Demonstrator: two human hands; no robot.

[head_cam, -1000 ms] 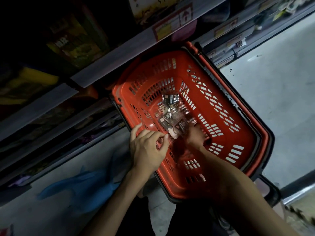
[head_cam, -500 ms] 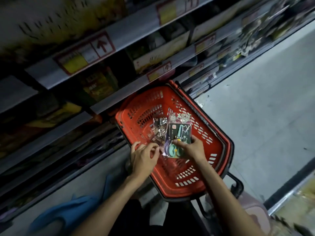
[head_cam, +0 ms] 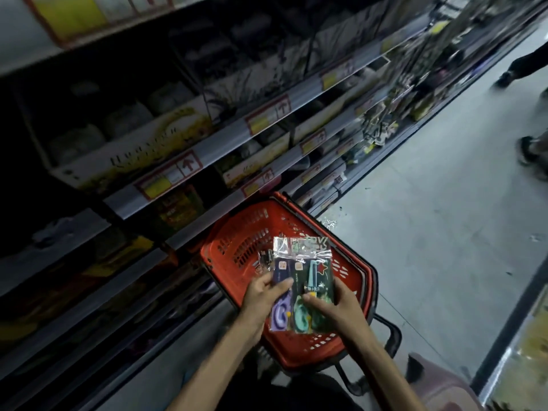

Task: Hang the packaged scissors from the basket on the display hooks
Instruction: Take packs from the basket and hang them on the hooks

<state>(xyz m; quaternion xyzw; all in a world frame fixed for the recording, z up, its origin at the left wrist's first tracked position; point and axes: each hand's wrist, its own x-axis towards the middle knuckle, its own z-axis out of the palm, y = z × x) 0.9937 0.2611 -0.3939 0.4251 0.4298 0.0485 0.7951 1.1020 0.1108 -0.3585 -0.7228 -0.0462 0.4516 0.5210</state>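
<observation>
A red plastic basket (head_cam: 237, 247) sits on the floor in front of the shelves. Above it I hold a small fan of packaged scissors (head_cam: 299, 280) in clear bags with dark cards; one pair has purple handles, another teal. My left hand (head_cam: 264, 292) pinches the left edge of the purple pack with the thumb on top. My right hand (head_cam: 338, 304) grips the right side of the teal packs, thumb across the front. Another small clear packet (head_cam: 264, 260) lies in the basket behind the packs. Hanging goods on a display (head_cam: 382, 126) show blurred, farther right along the aisle.
Store shelves with boxed goods and red-and-yellow price tags (head_cam: 169, 178) fill the left and top. Grey floor (head_cam: 444, 218) stretches to the right. Another person's feet (head_cam: 527, 149) stand at the far right. A pink object (head_cam: 439, 384) lies at the lower right.
My right hand lifted scissors packs out of the basket. My left hand left the basket rim and took hold of the packs' left side. My view tilted up toward the shelves.
</observation>
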